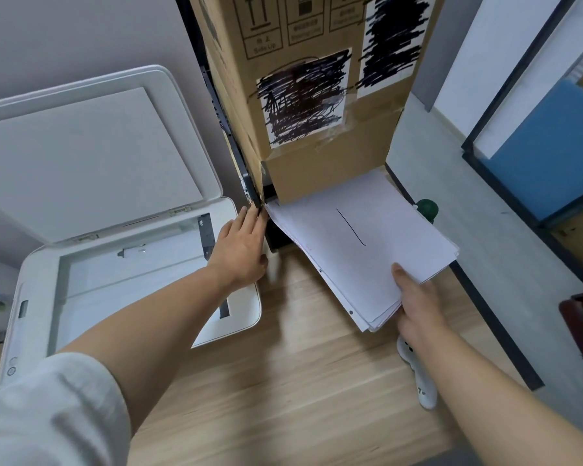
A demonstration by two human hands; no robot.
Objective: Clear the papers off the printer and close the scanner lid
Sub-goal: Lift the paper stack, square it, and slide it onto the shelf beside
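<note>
The right hand (pixel 418 307) pinches the near corner of a stack of papers (pixel 360 243), thumb on top and the other fingers hidden beneath. The stack is already off the printer (pixel 142 280); its far edge sits at the foot of a tall cardboard box (pixel 317 95), and whether it rests on the desk (pixel 283 381) cannot be told. The left hand (pixel 239 253) reaches flat toward the far left corner of the stack, fingers straight and pressed together, holding nothing, their tips against the dark edge at the corner of the box.

The step in hand looks like setting the stack down. To do it well, square the loose sheets with the flat left hand before letting go, so none slide toward the desk edge on the right. Then take the raised scanner lid (pixel 91 146), which stands open over bare glass, and lower it gently rather than dropping it.

The box carries arrow symbols and the words "Side Up"; its two white labels are scribbled over in black and unreadable.
</note>
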